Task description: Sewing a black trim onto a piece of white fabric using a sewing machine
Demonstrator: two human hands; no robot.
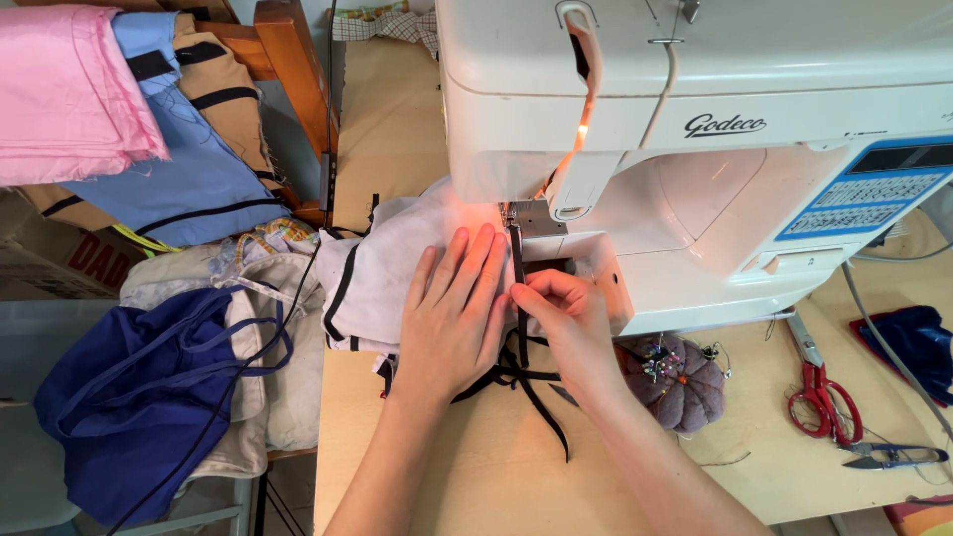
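A white sewing machine [695, 119] stands on a wooden table [476, 467]. Under its needle lies a pale grey fabric piece [387, 258] with black trim. My left hand [452, 318] lies flat on that fabric, fingers spread toward the presser foot. My right hand [561, 318] pinches a thin black strap [519, 298] that runs from the needle area down to the table, where more black strap ends [536, 397] trail off.
A grey pincushion [675, 382] full of pins sits right of my right wrist. Red-handled scissors [822, 392] and small thread snips [893, 457] lie further right. Folded pink, blue and tan cloth [119, 99] and a dark blue garment [139, 397] are piled on the left.
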